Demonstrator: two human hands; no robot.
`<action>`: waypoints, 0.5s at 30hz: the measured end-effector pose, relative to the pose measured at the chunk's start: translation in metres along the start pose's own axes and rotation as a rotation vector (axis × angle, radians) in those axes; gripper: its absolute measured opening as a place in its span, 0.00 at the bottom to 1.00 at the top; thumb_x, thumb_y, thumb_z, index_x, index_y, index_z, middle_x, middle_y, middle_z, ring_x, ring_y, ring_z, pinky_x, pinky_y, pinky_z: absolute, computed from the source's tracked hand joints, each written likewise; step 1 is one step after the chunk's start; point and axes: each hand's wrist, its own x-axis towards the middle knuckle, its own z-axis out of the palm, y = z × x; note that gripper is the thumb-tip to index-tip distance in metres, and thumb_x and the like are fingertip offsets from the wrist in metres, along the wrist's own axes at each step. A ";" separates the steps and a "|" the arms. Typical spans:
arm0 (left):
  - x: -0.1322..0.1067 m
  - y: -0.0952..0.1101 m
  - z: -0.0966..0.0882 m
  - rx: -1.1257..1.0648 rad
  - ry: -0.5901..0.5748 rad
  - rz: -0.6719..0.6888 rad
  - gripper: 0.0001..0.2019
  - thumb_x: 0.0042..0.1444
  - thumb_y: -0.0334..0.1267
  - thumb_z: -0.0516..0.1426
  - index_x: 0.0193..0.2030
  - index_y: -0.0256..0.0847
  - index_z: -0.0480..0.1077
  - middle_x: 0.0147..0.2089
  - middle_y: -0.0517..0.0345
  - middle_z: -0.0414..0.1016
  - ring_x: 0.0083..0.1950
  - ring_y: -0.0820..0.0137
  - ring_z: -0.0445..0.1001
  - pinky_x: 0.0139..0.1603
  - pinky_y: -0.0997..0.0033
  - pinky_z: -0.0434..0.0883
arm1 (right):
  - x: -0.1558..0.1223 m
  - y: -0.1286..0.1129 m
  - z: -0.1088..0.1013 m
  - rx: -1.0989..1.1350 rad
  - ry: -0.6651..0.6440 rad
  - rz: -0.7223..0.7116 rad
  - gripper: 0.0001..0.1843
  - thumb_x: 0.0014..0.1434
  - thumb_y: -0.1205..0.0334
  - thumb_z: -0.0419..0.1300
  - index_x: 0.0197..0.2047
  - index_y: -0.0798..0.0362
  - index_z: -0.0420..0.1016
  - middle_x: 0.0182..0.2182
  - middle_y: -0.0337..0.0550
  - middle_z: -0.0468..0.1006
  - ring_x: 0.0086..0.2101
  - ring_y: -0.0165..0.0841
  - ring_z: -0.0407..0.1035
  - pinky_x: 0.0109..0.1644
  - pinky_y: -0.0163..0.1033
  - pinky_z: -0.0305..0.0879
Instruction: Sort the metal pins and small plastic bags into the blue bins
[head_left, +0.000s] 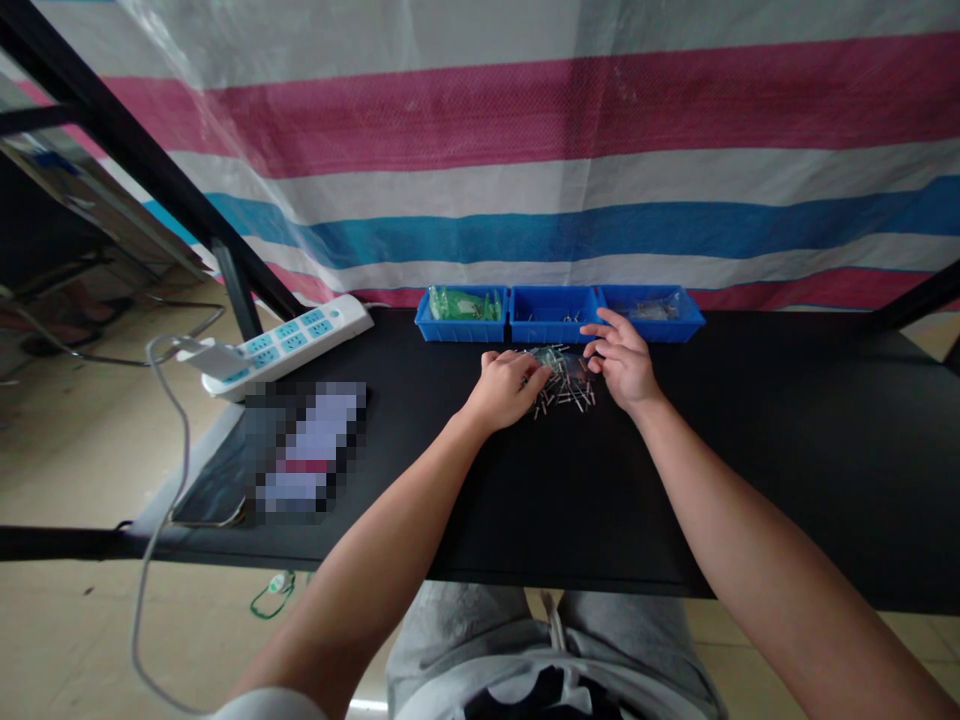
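Observation:
A loose pile of thin metal pins that look like blind rivets [574, 398] lies on the black tabletop. My left hand [508, 388] is at the pile's left side, fingers bent and thumb close to them; what it pinches, if anything, is hidden. On top of the pile is a clear plastic bag [576, 367], between both hands. To the right, my right hand [624, 362] is raised a little with its fingers spread and nothing visible in them. Just behind stands the middle blue bin [553, 331], with a few similar pins inside.
The left blue bin [461, 331] holds a green bag; the right blue bin [679, 332] holds a clear bag of small parts. A white power strip [341, 325] with a plug and cable lies at left, near a blurred-out phone [319, 445]. A striped sheet [480, 190] hangs behind.

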 end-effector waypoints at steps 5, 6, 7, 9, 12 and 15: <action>-0.001 0.000 0.000 -0.016 0.030 -0.017 0.11 0.63 0.44 0.51 0.43 0.42 0.69 0.41 0.57 0.77 0.46 0.65 0.72 0.52 0.59 0.58 | -0.001 0.003 0.000 -0.152 0.106 -0.111 0.24 0.45 0.60 0.58 0.48 0.47 0.64 0.30 0.36 0.73 0.22 0.28 0.62 0.24 0.34 0.55; -0.001 0.000 0.001 -0.002 0.027 -0.020 0.10 0.62 0.43 0.51 0.44 0.42 0.69 0.42 0.56 0.77 0.47 0.64 0.72 0.52 0.59 0.58 | -0.002 0.003 0.001 -0.226 0.122 -0.142 0.20 0.45 0.61 0.58 0.44 0.49 0.66 0.27 0.35 0.72 0.22 0.28 0.62 0.25 0.35 0.57; -0.001 -0.001 0.001 0.015 0.022 -0.024 0.10 0.61 0.42 0.52 0.43 0.42 0.70 0.43 0.56 0.76 0.49 0.63 0.71 0.52 0.59 0.59 | -0.003 0.002 0.002 -0.311 0.127 -0.170 0.16 0.45 0.61 0.59 0.40 0.50 0.68 0.24 0.35 0.71 0.23 0.29 0.63 0.27 0.35 0.58; -0.001 -0.001 0.001 0.048 0.011 -0.032 0.09 0.60 0.42 0.53 0.42 0.42 0.71 0.44 0.54 0.75 0.50 0.62 0.69 0.51 0.58 0.59 | -0.006 0.000 0.004 -0.485 0.084 -0.208 0.07 0.45 0.62 0.60 0.31 0.52 0.70 0.21 0.36 0.70 0.23 0.29 0.64 0.29 0.36 0.60; -0.001 -0.003 0.003 0.073 0.003 -0.037 0.09 0.59 0.41 0.54 0.42 0.42 0.73 0.44 0.54 0.73 0.51 0.61 0.68 0.50 0.57 0.60 | -0.011 -0.003 0.009 -0.692 -0.041 -0.241 0.03 0.46 0.64 0.59 0.26 0.54 0.72 0.20 0.37 0.71 0.22 0.29 0.63 0.29 0.36 0.59; -0.002 -0.004 0.004 0.082 -0.004 -0.033 0.09 0.58 0.40 0.55 0.41 0.43 0.75 0.43 0.54 0.72 0.50 0.61 0.67 0.50 0.57 0.61 | -0.014 -0.005 0.012 -0.778 -0.092 -0.284 0.03 0.47 0.65 0.60 0.28 0.54 0.73 0.18 0.34 0.68 0.20 0.27 0.60 0.29 0.35 0.57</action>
